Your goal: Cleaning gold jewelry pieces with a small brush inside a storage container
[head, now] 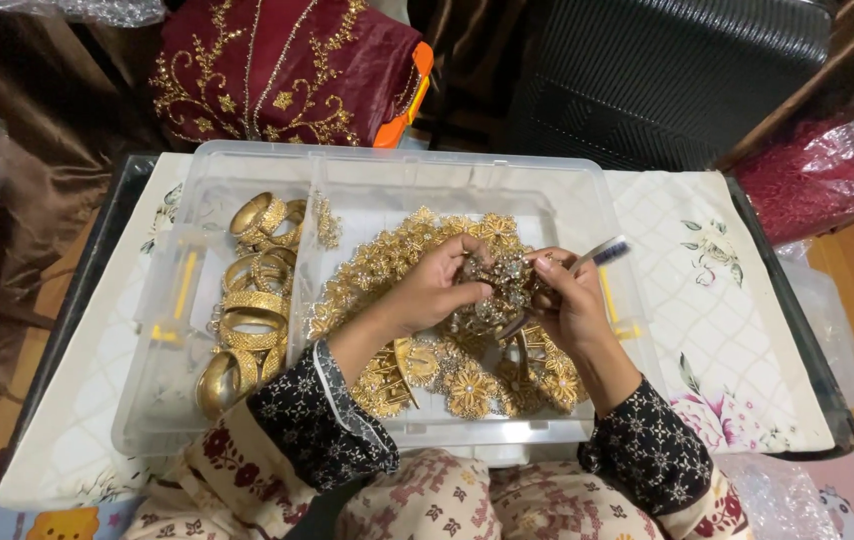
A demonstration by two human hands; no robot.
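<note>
My left hand [437, 283] pinches a gold filigree ornament with clear stones [500, 285] and holds it just above a clear plastic box [577, 205]. My right hand [567, 296] grips a toothbrush [599, 255] with a pale handle and dark blue bristles, its head pointing up and right, and its fingers also touch the ornament. Under both hands the box is filled with several gold floral ornaments [397, 255].
A second clear box [197, 195] at the left holds several gold bangles [252, 310]. Both boxes stand on a low table [737, 330] with a white floral cover. Behind lie a maroon gold-embroidered cloth [282, 65], a dark ribbed case [667, 70] and a red bag [812, 175].
</note>
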